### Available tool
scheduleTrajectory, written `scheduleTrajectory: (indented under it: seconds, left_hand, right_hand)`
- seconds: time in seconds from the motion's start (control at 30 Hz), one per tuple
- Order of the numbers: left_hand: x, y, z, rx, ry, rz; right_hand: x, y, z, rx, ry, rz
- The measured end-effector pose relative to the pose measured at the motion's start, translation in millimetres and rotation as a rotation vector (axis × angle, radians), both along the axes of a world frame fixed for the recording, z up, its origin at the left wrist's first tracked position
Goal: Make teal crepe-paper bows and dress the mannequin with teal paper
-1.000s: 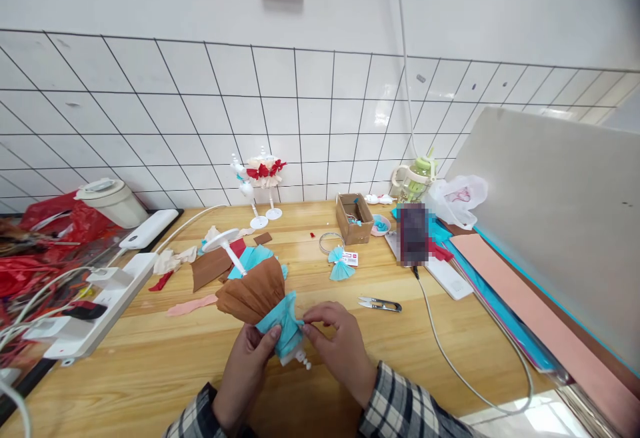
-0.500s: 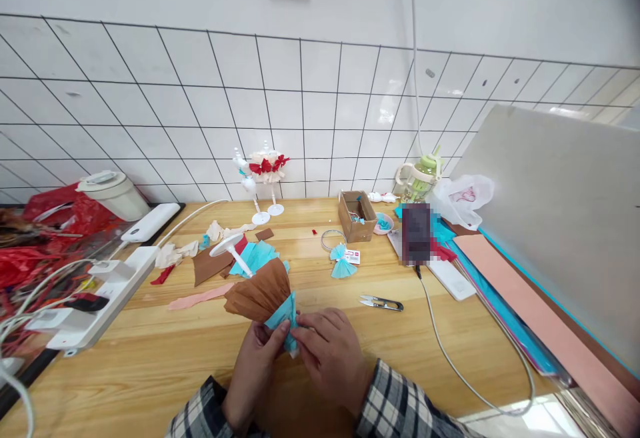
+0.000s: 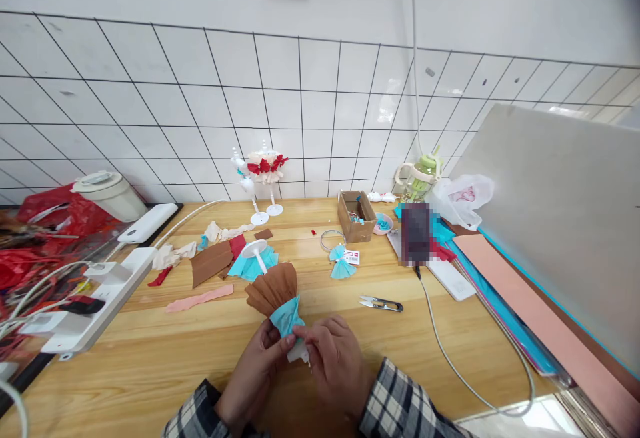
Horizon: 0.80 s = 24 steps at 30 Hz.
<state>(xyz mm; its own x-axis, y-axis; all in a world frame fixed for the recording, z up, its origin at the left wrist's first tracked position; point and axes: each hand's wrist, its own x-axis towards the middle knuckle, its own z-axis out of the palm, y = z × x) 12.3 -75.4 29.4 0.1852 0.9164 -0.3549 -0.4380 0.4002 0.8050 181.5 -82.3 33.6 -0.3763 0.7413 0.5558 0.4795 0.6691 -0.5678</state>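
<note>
My left hand is closed round a small white dress-form mannequin, tilted with its round base pointing away from me. A pleated brown crepe-paper skirt fans out around its stem. Blue crepe paper is wrapped over the body beside the skirt. Thumb and fingers of my right hand pinch the edge of this blue paper at the mannequin's upper body. Thread snips lie to the right of my hands.
Paper scraps lie at left, near a power strip. Two dressed mannequins stand at the back. A cardboard box, a ring with a blue bow, a blurred dark device and a cable are at right.
The mannequin has turned, and its base has swung to the right and is more upright. The blue paper now spreads wider over the body, and my right fingers have shifted slightly along it.
</note>
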Motion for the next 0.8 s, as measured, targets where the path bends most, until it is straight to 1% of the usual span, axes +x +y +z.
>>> scheduleTrajectory:
  seconds: [0.07, 0.13, 0.17, 0.2, 0.27, 0.33, 0.43, 0.53, 0.63, 0.73, 0.8]
  left_hand:
    - [-6, 1, 3.1, -0.016, -0.017, -0.054]
    - [-13, 2, 8.6, -0.038, -0.039, -0.141]
    - [-16, 3, 11.8, -0.046, -0.045, -0.193]
    - [-20, 4, 15.1, -0.053, -0.048, -0.249]
    - [-25, 5, 21.1, -0.059, -0.047, -0.350]
    - [-27, 6, 25.6, -0.051, -0.033, -0.421]
    - [-26, 6, 30.1, -0.026, 0.000, -0.486]
    - [-25, 6, 31.9, 0.001, 0.033, -0.538]
    - [-26, 7, 30.2, 0.022, 0.111, -0.560]
    - [-32, 10, 25.8, 0.028, 0.228, -0.639]
    - [-37, 16, 23.2, 0.086, 0.383, -0.675]
  right_hand:
    - [4, 2, 0.6, -0.082, 0.104, -0.007]
    - [11, 8, 1.7, -0.127, 0.216, -0.090]
    - [15, 12, 2.7, -0.145, 0.251, -0.138]
    - [19, 17, 3.9, -0.161, 0.257, -0.153]
    - [24, 27, 6.6, -0.182, 0.236, -0.096]
    - [26, 33, 9.0, -0.189, 0.236, -0.031]
    - [23, 34, 11.7, -0.195, 0.269, -0.016]
    - [19, 32, 14.5, -0.216, 0.253, -0.042]
    - [17, 30, 17.0, -0.275, 0.163, -0.067]
    - [14, 29, 13.5, -0.418, 0.136, -0.101]
    - [12, 27, 5.8, -0.543, 0.181, -0.121]
